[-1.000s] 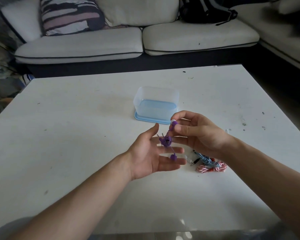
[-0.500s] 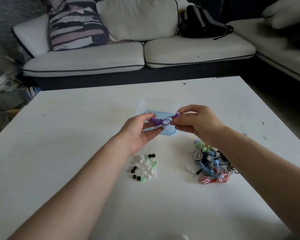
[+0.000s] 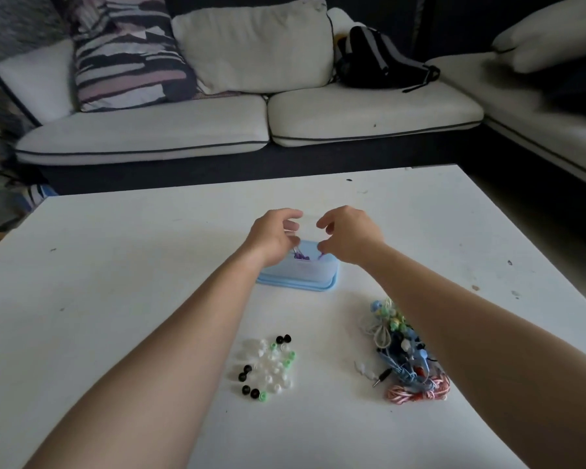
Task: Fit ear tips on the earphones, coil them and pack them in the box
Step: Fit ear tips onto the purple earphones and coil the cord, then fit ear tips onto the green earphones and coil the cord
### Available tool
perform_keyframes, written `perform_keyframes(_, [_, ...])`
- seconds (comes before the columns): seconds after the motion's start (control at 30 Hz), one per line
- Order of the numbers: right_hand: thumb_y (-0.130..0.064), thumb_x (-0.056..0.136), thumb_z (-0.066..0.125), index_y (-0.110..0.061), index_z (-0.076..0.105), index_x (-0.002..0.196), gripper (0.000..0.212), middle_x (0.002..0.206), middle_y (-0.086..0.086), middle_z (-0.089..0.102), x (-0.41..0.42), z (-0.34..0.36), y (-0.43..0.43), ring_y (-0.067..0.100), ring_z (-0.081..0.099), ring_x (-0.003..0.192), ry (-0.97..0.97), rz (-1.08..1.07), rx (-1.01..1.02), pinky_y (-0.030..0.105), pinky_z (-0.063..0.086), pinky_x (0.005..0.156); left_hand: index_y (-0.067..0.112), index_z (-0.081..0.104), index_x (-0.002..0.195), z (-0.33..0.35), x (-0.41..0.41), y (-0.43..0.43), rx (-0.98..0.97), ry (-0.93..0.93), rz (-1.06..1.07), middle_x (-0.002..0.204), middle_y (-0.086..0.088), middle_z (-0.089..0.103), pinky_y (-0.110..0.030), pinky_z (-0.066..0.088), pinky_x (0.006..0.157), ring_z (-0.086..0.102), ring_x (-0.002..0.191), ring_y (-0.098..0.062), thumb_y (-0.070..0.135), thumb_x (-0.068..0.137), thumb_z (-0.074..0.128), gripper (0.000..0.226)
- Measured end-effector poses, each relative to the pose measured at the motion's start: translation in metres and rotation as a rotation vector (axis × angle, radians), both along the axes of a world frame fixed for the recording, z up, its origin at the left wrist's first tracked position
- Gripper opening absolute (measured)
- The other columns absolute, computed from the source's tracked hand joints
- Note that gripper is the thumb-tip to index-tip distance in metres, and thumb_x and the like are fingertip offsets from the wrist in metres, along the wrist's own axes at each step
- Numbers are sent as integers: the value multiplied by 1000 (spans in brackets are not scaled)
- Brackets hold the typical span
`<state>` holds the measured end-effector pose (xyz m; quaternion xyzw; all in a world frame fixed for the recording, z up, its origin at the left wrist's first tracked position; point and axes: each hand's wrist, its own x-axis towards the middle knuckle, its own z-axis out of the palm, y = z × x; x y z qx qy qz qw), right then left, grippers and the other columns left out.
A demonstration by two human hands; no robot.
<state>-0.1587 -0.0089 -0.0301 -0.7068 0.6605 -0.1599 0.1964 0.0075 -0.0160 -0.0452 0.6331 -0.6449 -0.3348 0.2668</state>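
My left hand (image 3: pixel 273 238) and right hand (image 3: pixel 351 238) curl over coiled purple earphones (image 3: pixel 300 256) in the translucent blue plastic box (image 3: pixel 305 279); if they pinch, I cannot tell.

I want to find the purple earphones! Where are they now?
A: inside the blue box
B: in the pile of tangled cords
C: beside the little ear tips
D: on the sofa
A: the purple earphones show inside the blue box.

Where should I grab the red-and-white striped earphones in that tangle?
Pinch the red-and-white striped earphones at their bunched loops, from above on the near side: they lie exposed at the near edge of the pile, while blue cables overlap their far side.
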Motion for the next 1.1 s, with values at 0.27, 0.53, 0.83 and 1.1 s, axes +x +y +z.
perform_keyframes(0.27, [-9, 89, 53, -27, 75, 97, 29, 98, -10, 69, -38, 10, 41, 12, 62, 90, -254, -13, -121, 24, 48, 79, 26, 73, 97, 22, -22, 50, -234, 50, 50, 95, 13, 71, -7, 44, 73, 64, 79, 0, 9, 92, 57, 24])
perform_keyframes(0.53, [-14, 88, 63, -31, 72, 87, 19, 84, -15, 68, -118, 6, 95, 2, 60, 79, -104, 79, 96, 8, 39, 64, 26, 71, 96, -6, -95, 113, -76, -18, -219, 89, 15, 68, -15, 47, 77, 61, 80, 3, 13, 89, 63, 17])
perform_keyframes(0.83, [-27, 79, 69, -29, 70, 109, 30, 93, -18, 65, -124, -19, 103, 9, 61, 90, 126, 151, 230, 23, 48, 77, 23, 65, 114, -30, -128, 121, 57, -123, -175, 113, 5, 67, -24, 46, 82, 62, 100, -15, 10, 86, 67, 31])
perform_keyframes(1.1, [-43, 77, 70, -37, 70, 95, 19, 91, -20, 68, -125, -5, 96, 6, 64, 87, 185, 223, 172, 27, 51, 70, 23, 72, 99, -39, -124, 116, 80, -41, -136, 102, 9, 71, -21, 44, 84, 62, 95, -9, 13, 87, 64, 18])
